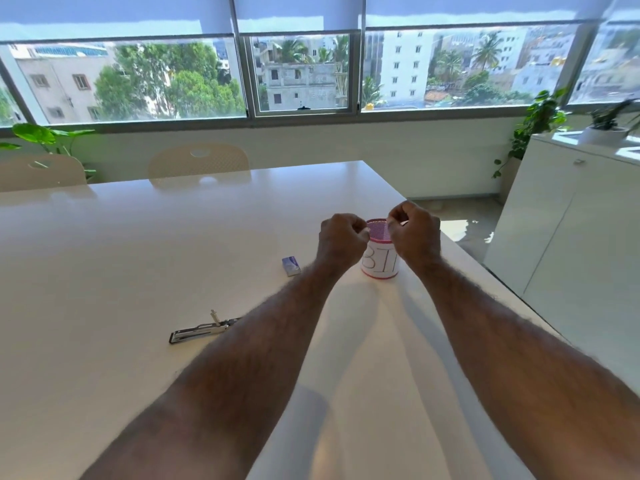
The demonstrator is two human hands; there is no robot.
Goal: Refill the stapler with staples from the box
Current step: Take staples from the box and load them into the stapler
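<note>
1. Both my hands are over the pink cup (379, 251): left hand (341, 242) and right hand (414, 233) have a narrow, curled grip. I cannot tell what they pinch.
2. The stapler (201, 330) lies open on the table (138, 254), near my left forearm. I think it is stiff metal, best taken by its sides.
3. The box (291, 265) is light, just left of the cup.
4. I count one stapler, one box, one cup.
</note>
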